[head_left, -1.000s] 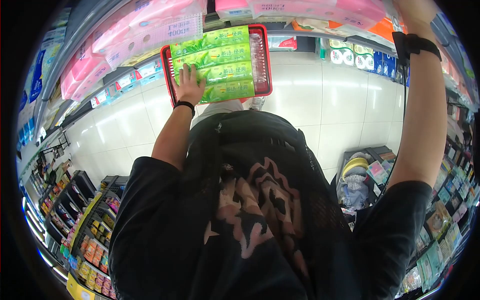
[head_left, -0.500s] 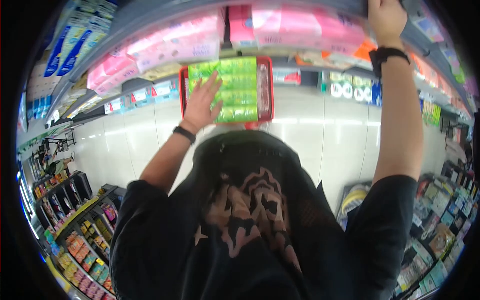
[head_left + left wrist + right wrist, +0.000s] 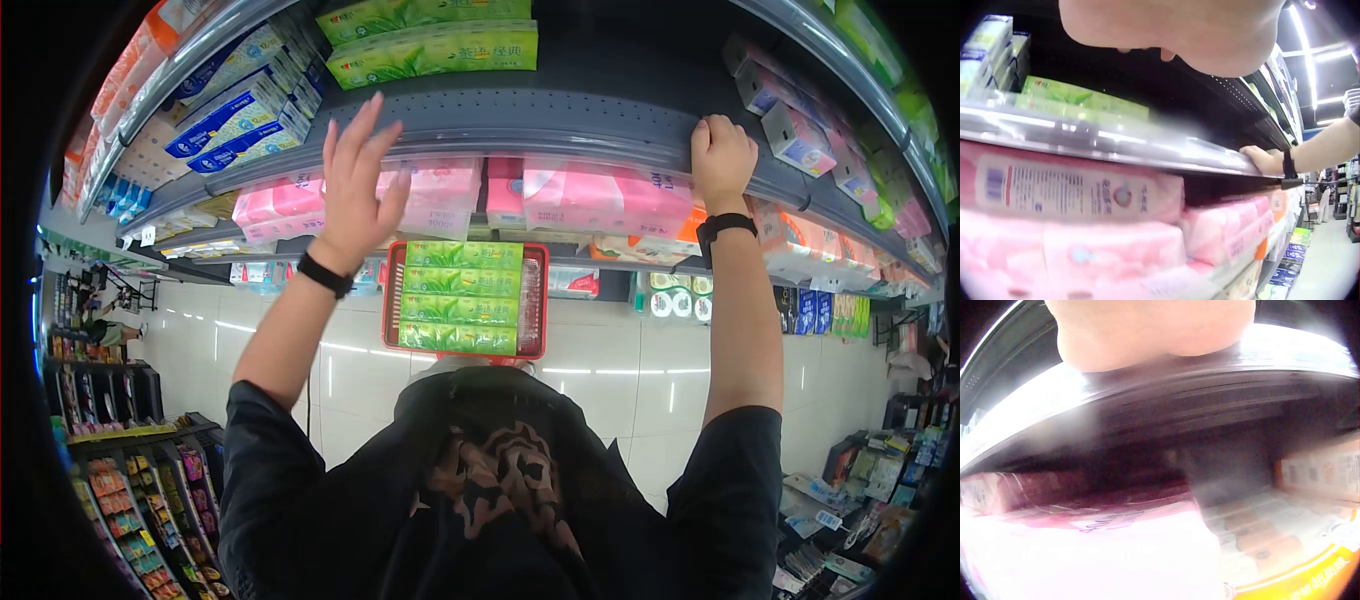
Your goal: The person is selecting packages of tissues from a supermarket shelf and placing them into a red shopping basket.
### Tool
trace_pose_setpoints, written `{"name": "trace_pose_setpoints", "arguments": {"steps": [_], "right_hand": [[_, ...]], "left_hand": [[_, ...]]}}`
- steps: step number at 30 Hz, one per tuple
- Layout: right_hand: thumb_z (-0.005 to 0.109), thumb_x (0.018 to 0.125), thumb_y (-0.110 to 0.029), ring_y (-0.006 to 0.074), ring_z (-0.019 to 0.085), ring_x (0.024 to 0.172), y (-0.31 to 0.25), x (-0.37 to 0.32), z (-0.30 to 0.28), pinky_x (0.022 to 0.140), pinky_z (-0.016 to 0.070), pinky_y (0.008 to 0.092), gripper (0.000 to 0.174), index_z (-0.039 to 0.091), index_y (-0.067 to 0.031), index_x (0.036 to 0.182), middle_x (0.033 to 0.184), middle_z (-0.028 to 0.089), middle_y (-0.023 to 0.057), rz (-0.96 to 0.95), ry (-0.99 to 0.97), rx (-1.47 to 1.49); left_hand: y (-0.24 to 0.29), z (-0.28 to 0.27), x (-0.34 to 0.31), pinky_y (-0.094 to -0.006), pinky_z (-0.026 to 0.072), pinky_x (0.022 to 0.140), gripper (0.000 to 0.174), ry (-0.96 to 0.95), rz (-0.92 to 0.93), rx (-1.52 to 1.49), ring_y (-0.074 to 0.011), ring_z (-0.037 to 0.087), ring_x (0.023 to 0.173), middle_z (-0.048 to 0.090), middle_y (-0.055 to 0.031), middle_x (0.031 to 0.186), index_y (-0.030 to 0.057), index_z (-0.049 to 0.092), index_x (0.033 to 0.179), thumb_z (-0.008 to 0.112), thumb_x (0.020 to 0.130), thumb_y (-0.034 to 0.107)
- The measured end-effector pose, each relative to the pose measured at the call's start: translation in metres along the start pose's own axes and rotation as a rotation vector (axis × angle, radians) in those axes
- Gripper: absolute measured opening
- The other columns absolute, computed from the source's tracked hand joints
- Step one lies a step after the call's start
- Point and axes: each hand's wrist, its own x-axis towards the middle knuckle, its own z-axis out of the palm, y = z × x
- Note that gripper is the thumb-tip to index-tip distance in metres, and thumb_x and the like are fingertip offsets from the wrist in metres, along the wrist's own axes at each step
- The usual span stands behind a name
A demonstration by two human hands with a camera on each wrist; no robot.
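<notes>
My left hand (image 3: 360, 190) is raised before the shelf's front edge, fingers spread and holding nothing. Just beyond its fingertips, a long green tissue pack (image 3: 435, 55) lies on the dark shelf (image 3: 600, 110), with another green pack behind it. My right hand (image 3: 724, 160) grips the shelf's front edge with curled fingers; the left wrist view also shows this right hand (image 3: 1263, 160) on the edge. Below, a red shopping basket (image 3: 541, 300) holds several green tissue packs (image 3: 460, 310) in rows, with no hand on it.
Blue-and-white boxes (image 3: 235, 120) stand left on the same shelf, and pink-and-white boxes (image 3: 795, 135) on the right. Pink tissue packages (image 3: 600, 190) fill the shelf below. Toilet rolls (image 3: 680, 298) stand low down at the right. Behind me are racks of small packets (image 3: 120, 500).
My left hand has left the green packs in the basket and risen to the shelf. The right hand stays at the shelf edge while the head view tilts up, bringing the upper shelf into sight.
</notes>
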Motion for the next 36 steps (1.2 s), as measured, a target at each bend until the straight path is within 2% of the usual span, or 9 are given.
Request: {"name": "trace_pose_setpoints", "arguments": {"steps": [5, 11, 15, 21, 25, 29, 31, 33, 36], "right_hand": [[0.055, 0.096, -0.028, 0.0279, 0.065, 0.09, -0.002, 0.0, -0.001, 0.09, 0.0461, 0.0455, 0.023, 0.069, -0.0102, 0.088, 0.091, 0.07, 0.0031, -0.004, 0.009, 0.004], [0.056, 0.095, -0.027, 0.0279, 0.065, 0.089, -0.001, 0.0, 0.0, 0.089, 0.0464, 0.0453, 0.023, 0.069, -0.0101, 0.088, 0.09, 0.07, 0.0028, -0.003, 0.022, 0.004], [0.057, 0.095, -0.027, 0.0279, 0.065, 0.089, -0.001, 0.0, 0.001, 0.089, 0.0464, 0.0452, 0.022, 0.068, -0.0099, 0.088, 0.09, 0.07, 0.0027, -0.02, 0.06, 0.022], [0.057, 0.095, -0.027, 0.0288, 0.065, 0.089, -0.001, 0.002, -0.002, 0.088, 0.0464, 0.0459, 0.022, 0.068, -0.01, 0.086, 0.09, 0.069, 0.0033, -0.018, 0.021, 0.031], [0.056, 0.096, -0.029, 0.0316, 0.065, 0.089, 0.001, 0.002, 0.0, 0.087, 0.047, 0.0483, 0.023, 0.067, -0.0113, 0.086, 0.09, 0.069, 0.0053, -0.027, -0.011, 0.03], [0.055, 0.097, -0.036, 0.0353, 0.067, 0.088, 0.013, 0.001, 0.009, 0.079, 0.0492, 0.0527, 0.031, 0.067, -0.0113, 0.083, 0.086, 0.071, 0.0081, -0.035, -0.042, -0.032], [0.054, 0.098, -0.038, 0.0365, 0.067, 0.088, 0.019, 0.001, 0.014, 0.081, 0.0495, 0.0531, 0.032, 0.07, -0.0118, 0.087, 0.087, 0.072, 0.0074, -0.04, -0.05, -0.002], [0.053, 0.1, -0.04, 0.0416, 0.068, 0.089, 0.022, 0.003, 0.013, 0.078, 0.051, 0.0557, 0.033, 0.071, -0.0127, 0.091, 0.089, 0.073, 0.0152, -0.036, -0.1, -0.026], [0.058, 0.097, -0.022, 0.0473, 0.063, 0.085, -0.012, 0.001, -0.008, 0.075, 0.0474, 0.0568, 0.023, 0.064, -0.0037, 0.085, 0.084, 0.066, 0.0233, -0.071, 0.054, 0.094]], "left_hand": [[-0.08, 0.036, 0.064, -0.0601, 0.0199, 0.126, 0.058, 0.002, -0.051, 0.249, -0.0398, 0.038, 0.152, 0.04, -0.0211, 0.165, 0.0089, 0.055, 0.146, 0.065, 0.097, 0.038], [-0.102, 0.05, 0.092, -0.0601, 0.0264, 0.124, 0.078, -0.522, -0.283, 0.435, -0.041, 0.037, 0.151, 0.047, -0.0161, 0.159, 0.0209, 0.045, 0.157, 0.074, 0.089, 0.047], [-0.108, 0.049, 0.098, -0.0603, 0.0288, 0.121, 0.082, -0.482, -0.279, 0.479, -0.0392, 0.043, 0.146, 0.049, -0.0171, 0.154, 0.0245, 0.046, 0.156, 0.081, 0.084, 0.042], [-0.101, 0.026, 0.092, -0.0539, 0.0416, 0.111, 0.056, -0.3, -0.052, 0.484, -0.0393, 0.056, 0.129, 0.058, -0.0145, 0.139, 0.0136, 0.067, 0.127, 0.085, 0.08, 0.039], [-0.067, -0.01, 0.066, -0.0471, 0.0534, 0.089, 0.05, -0.113, 0.052, 0.319, -0.0384, 0.069, 0.095, 0.073, -0.0152, 0.101, 0.0047, 0.067, 0.118, 0.083, 0.085, 0.039], [-0.022, -0.053, 0.014, -0.0447, 0.0536, 0.083, 0.044, -0.083, -0.055, 0.099, -0.0403, 0.069, 0.094, 0.074, -0.0171, 0.103, 0.0021, 0.066, 0.118, 0.082, 0.088, 0.031], [-0.017, -0.059, -0.036, -0.0417, 0.0535, 0.091, 0.05, -0.056, -0.118, -0.051, -0.0376, 0.068, 0.101, 0.069, -0.0226, 0.116, -0.0019, 0.061, 0.13, 0.078, 0.093, 0.026], [-0.014, -0.065, -0.086, -0.0427, 0.0447, 0.108, 0.059, -0.29, -0.242, -0.321, -0.0335, 0.058, 0.126, 0.059, -0.023, 0.134, -0.0059, 0.052, 0.14, 0.066, 0.103, 0.038], [0.01, -0.048, -0.154, -0.0467, 0.046, 0.1, 0.064, -0.423, -0.233, -0.341, -0.0413, 0.058, 0.111, 0.063, -0.023, 0.121, -0.005, 0.054, 0.137, 0.07, 0.098, 0.043]]}}
